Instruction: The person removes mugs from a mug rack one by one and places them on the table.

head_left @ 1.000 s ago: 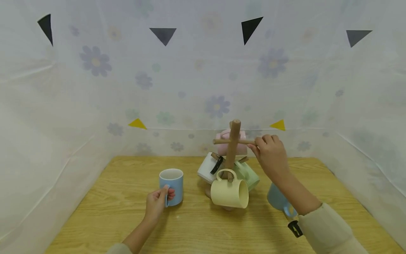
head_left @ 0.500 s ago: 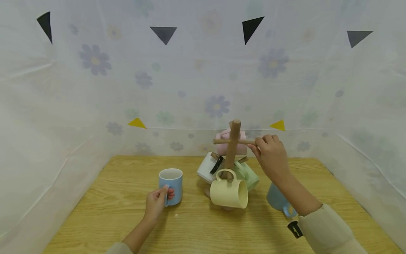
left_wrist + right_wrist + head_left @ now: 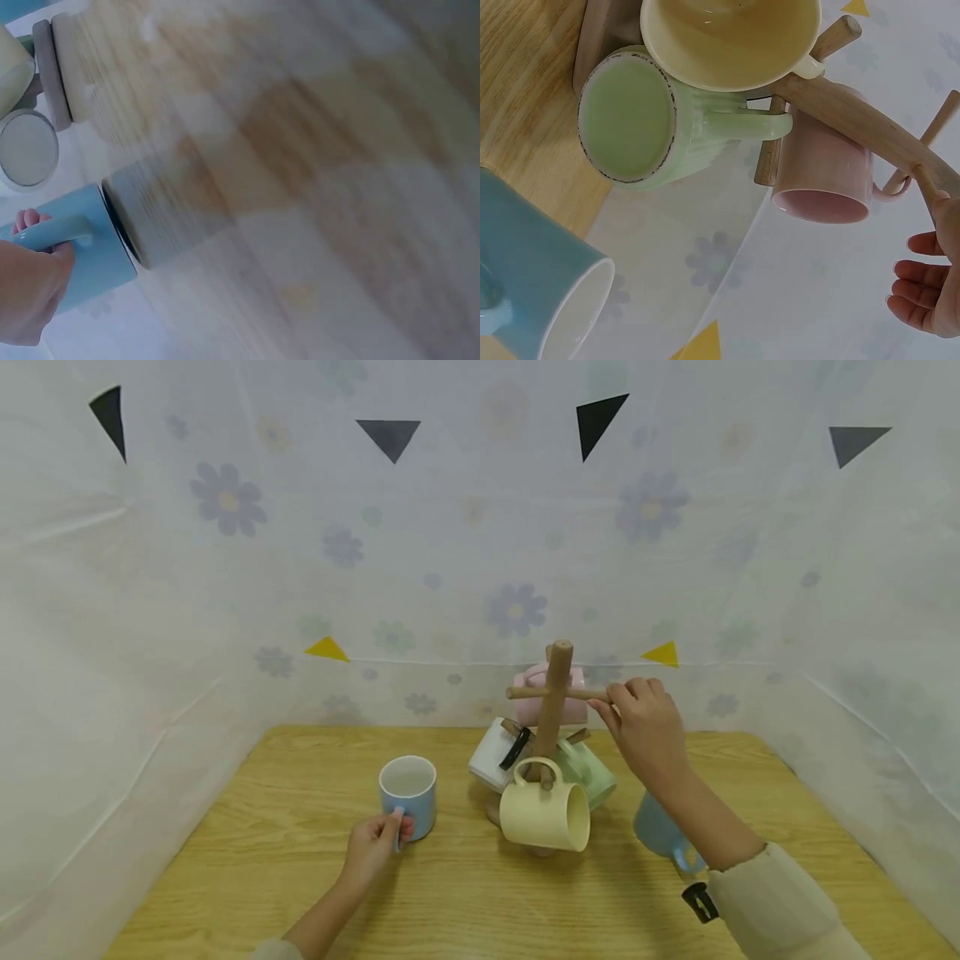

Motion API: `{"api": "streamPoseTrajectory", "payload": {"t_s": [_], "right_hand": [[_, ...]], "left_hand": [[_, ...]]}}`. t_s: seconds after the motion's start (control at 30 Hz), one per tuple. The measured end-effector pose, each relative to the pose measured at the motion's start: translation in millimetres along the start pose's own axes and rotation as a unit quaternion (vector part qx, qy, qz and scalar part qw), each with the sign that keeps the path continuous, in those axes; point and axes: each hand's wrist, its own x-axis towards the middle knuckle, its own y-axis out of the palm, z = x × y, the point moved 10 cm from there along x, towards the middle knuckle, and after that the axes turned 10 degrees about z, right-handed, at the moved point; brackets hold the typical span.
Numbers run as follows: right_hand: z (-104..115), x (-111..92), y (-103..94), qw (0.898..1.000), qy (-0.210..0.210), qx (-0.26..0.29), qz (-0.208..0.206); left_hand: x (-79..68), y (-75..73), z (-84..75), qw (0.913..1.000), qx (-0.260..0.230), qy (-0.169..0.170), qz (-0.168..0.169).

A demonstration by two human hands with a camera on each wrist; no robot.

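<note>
My left hand grips a light blue mug by its handle, left of a wooden mug tree. The mug leans slightly toward me, its white inside showing. In the left wrist view, a dark strip borders the base of this blue mug. With thumb and fingers, my right hand pinches the right end of the tree's upper peg. From other pegs hang a yellow mug, a green mug, a white mug with a black handle, and a pink mug.
A second blue mug stands on the wooden table, partly behind my right forearm. The tree's left upper peg carries no mug. Flower-patterned white sheeting encloses the table's back and sides. A black clip sits by my right sleeve.
The blue mug in my left hand has tipped slightly toward me, showing more of its inside. My right hand keeps its pinch on the peg. The view has shifted slightly.
</note>
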Motion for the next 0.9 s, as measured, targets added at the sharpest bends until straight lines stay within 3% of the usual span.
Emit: {"api": "streamPoseTrajectory", "payload": {"t_s": [0.4, 0.57, 0.67, 0.9], "right_hand": [[-0.3, 0.6, -0.4, 1.0, 0.0, 0.01, -0.003], [-1.2, -1.7, 1.1, 1.0, 0.005, 0.017, -0.002], [-1.6, -2.3, 2.4, 1.0, 0.006, 0.018, -0.001], [-4.0, -3.6, 4.8, 0.999, 0.012, 0.032, 0.002]], "left_hand": [[-4.2, -2.6, 1.7, 0.9993, 0.035, -0.002, 0.008], [-5.5, -4.3, 1.2, 0.9967, 0.08, -0.009, 0.008], [-4.9, -6.2, -4.0, 0.9915, 0.129, 0.006, 0.011], [-4.9, -10.4, -29.0, 0.9687, 0.242, 0.052, 0.018]]}}
